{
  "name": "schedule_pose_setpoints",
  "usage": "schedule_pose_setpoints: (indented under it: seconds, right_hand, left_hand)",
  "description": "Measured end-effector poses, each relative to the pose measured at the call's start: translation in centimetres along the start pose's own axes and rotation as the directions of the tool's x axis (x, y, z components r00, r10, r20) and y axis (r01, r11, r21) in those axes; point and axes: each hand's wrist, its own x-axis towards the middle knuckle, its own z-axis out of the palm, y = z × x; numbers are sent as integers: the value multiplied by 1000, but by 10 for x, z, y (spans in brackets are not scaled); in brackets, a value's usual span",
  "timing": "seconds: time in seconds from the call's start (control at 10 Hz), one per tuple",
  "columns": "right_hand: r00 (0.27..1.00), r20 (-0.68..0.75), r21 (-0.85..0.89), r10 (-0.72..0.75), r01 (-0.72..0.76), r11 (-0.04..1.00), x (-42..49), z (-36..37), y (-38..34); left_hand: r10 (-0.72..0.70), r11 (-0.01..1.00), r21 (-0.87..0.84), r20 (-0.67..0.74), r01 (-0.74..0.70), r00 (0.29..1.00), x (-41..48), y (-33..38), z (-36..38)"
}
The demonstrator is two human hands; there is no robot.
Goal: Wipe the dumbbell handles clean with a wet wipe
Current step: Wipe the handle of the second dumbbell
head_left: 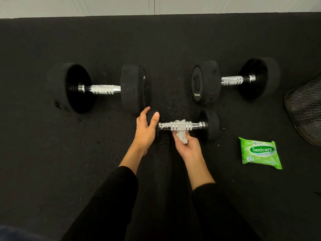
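Observation:
A small black dumbbell (212, 125) with a chrome handle (191, 126) lies on the black floor mat right in front of me. My left hand (145, 131) grips its left weight head. My right hand (188, 147) holds a crumpled white wet wipe (180, 140) that wraps under and around the middle of the handle. Two larger black dumbbells lie farther back: one at the left (99, 88) and one at the right (232, 80), both with bare chrome handles.
A green Sanicare wipes pack (259, 153) lies on the mat to the right of my hands. A black mesh object (305, 112) stands at the right edge. A white wall base (156, 6) runs along the far side of the mat.

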Motion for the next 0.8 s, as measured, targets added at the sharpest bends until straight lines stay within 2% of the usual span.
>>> schedule_pose_setpoints:
  seconds: [0.1,0.2,0.3,0.4,0.6,0.7,0.8]
  right_hand:
    - [988,-115,93,99,-89,992,15,6,-3]
    - [947,68,693,313,-271,668,35,4,-3]
    - [932,2,710,362,-256,656,26,1,-20]
    - [916,73,782,395,-298,547,19,-8,-27]
    - [935,147,738,323,-321,594,7,-18,-51]
    - [971,48,591,232,-215,777,13,-13,-66]
    - [948,-208,-322,-240,166,932,19,-9,-73]
  left_hand:
    - [12,1000,4,-9,-12,1000,-1,1,0]
    - [13,1000,1,-2,-13,1000,-1,1,0]
    - [14,1000,6,-11,-14,1000,-1,0,0]
    - [13,1000,12,-4,-13,1000,0,-1,0]
    - [1,1000,-3,4,-1,1000,2,-2,-1]
    - [-2,1000,-5,1,2,1000,1,-1,-1]
    - [5,1000,-6,6,-5,1000,0,-1,0]
